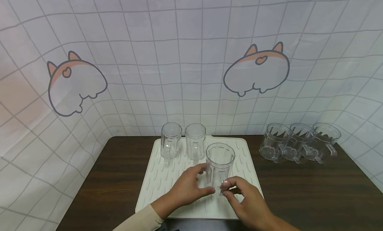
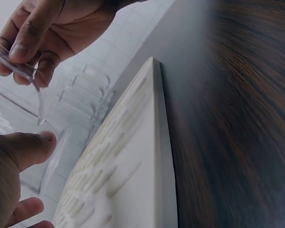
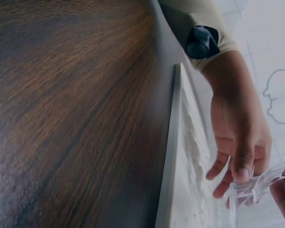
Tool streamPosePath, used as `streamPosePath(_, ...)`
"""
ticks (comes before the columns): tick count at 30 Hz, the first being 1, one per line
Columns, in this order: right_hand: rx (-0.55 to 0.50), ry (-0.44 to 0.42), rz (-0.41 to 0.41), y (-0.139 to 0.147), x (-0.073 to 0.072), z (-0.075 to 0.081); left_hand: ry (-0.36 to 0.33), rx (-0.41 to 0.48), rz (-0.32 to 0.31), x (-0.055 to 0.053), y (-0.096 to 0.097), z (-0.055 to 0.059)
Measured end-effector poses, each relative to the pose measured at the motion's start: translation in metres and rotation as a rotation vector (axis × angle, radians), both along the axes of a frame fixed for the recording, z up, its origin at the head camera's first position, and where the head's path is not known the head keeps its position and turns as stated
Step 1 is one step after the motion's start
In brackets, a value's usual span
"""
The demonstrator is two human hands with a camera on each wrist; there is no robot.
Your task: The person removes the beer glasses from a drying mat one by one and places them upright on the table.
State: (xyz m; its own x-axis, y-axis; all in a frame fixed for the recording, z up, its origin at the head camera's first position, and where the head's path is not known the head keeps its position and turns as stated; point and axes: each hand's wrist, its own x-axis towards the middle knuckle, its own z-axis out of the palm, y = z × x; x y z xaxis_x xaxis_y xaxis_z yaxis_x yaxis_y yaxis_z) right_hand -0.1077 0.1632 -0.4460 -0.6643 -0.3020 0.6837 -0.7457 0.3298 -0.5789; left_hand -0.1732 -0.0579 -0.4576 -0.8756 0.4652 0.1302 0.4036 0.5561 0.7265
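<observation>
A clear handled mug (image 1: pixel 220 162) is upright over the front middle of the white ridged drying mat (image 1: pixel 151 187). My right hand (image 1: pixel 246 199) pinches its handle between thumb and fingertips, on the side toward me. Around the left side of the mug, my left hand (image 1: pixel 188 186) is spread, with its thumb (image 2: pixel 31 145) extended close to the base. In the right wrist view the left fingers look loosely stretched beside the mug. Two more clear mugs, the left one (image 1: pixel 171 141) and the right one (image 1: pixel 195 141), stand side by side at the mat's back edge.
Three clear mugs (image 1: pixel 276 141) stand in a row on the dark wood table (image 1: pixel 302 187) at the back right, handles toward the front right. A tiled-pattern curtain (image 1: pixel 188 74) with cartoon drawings rises behind the table and along its sides.
</observation>
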Motion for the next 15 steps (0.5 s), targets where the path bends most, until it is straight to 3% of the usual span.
streamPosePath(15,0.003,0.015,-0.07,0.021,-0.001,-0.002,0.02,-0.086,0.037,0.006,-0.037,-0.003)
